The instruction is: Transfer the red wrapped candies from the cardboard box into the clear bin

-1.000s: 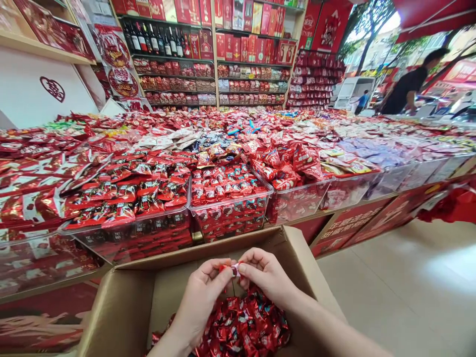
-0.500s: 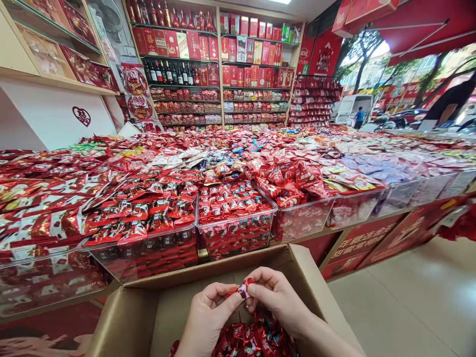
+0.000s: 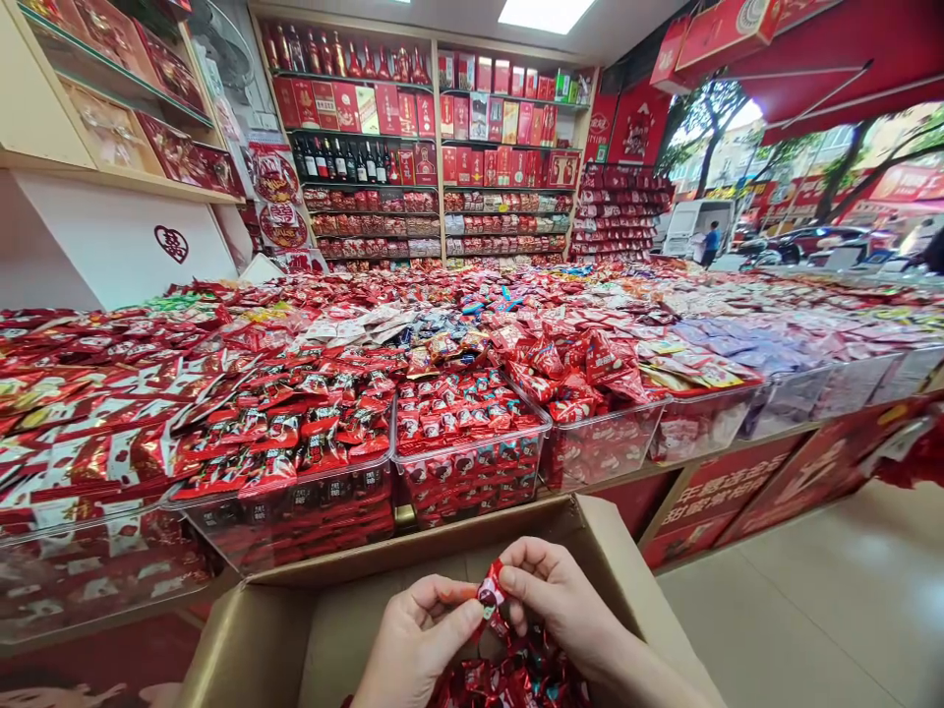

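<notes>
Between both hands is a small red wrapped candy (image 3: 492, 587) with a pink and white print. My left hand (image 3: 424, 629) pinches its lower left side between thumb and fingertips. On the right, my right hand (image 3: 564, 600) grips the upper end of the wrapper with thumb and forefinger. Both hands are over an open cardboard box (image 3: 276, 629). Inside the box, beneath my hands, lies a heap of similar red wrapped candies (image 3: 508, 683), partly hidden by my wrists.
Clear plastic bins (image 3: 472, 457) full of wrapped sweets line the counter beyond the box. Shelves (image 3: 439, 147) with bottles and red gift boxes stand at the back. Tiled floor (image 3: 811, 580) lies to the right. Far off outside, a person in blue (image 3: 711, 242) is near a white van (image 3: 682, 226).
The candy has turned from lying nearly level to standing more upright between my fingers. My right hand's grip is now at its top. The view has tilted slightly upward.
</notes>
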{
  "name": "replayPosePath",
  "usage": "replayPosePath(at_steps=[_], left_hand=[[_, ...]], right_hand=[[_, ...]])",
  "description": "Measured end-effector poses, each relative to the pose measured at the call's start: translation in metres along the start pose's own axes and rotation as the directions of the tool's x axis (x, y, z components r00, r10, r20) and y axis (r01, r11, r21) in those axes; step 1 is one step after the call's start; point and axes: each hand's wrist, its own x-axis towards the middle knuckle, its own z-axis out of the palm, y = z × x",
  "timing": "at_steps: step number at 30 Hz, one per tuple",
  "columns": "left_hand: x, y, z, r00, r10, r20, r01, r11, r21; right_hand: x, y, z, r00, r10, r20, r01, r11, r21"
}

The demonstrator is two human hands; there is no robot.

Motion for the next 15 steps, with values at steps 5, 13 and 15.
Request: replayPosePath(at_steps=[5,13,15], left_hand=[[-0.002,0.005,0.0,0.998,-0.015,0.062,0.022,0.994,-0.109],[-0.002,0.015,0.001,0.998,0.033,-0.053,-0.04,0.991,-0.127],[-0.005,0.02,0.002,0.997,0.063,-0.055,-0.068,0.992,-0.109]], right_hand=[[0.004,-0.002,0.004,1.0,-0.02,-0.004,0.02,1.0,-0.004],[-0.003,-0.011,0.01,0.781,-0.615,0.108,0.55,0.597,-0.584],[-0.004,-0.009,0.011,0.631,-0.695,0.345,0.68,0.281,-0.677]])
